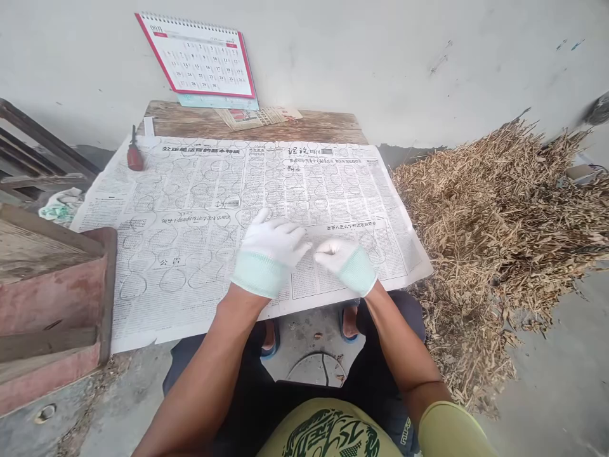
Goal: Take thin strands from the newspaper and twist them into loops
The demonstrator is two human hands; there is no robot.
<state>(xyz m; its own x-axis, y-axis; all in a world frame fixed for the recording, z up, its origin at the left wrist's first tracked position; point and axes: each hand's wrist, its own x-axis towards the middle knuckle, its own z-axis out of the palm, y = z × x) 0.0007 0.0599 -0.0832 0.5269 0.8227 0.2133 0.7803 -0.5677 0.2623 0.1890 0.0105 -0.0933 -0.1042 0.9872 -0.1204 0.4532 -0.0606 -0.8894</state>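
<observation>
Presently, in white knit gloves (pixel 356 271), my left hand (pixel 270 244) lies half open and my right hand (pixel 333 256) curls nearly shut, both empty, over thin, creased newspaper (pixel 190 197).

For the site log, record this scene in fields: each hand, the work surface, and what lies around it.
Left hand: white glove, green cuff, fingers open over the newspaper, nothing visibly held
Right hand: matching glove, fingers bunched over the newspaper, nothing visibly held
Surface: newspaper spread on a wooden table
On newspaper: red-handled screwdriver
Around: dried stalks piled right; wooden crate left; calendar against the wall
</observation>
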